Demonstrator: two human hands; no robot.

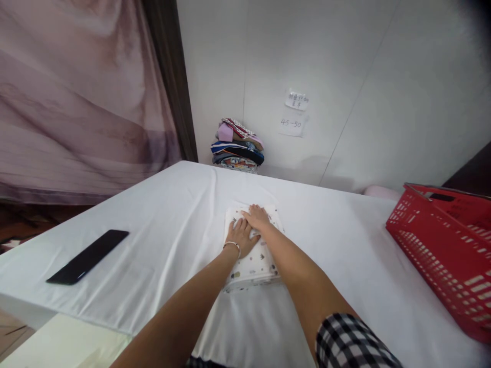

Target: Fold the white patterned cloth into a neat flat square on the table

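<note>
Biggest thing here is the white-covered surface (337, 230) under the hands, then a pinkish curtain (76, 102) off to their left. Red basket (445, 225) sits well to their right, and there's a stack of folded fabrics (238, 148) beyond them, past the far edge. The folded printed cloth (253, 268) is right under the palms, black flat slab (88, 257) well left. Left hand (242, 237) and right hand (259, 217) are together, fingers out, laid flat on the cloth. Smallest: a bracelet (235, 244) on the left wrist.
</note>
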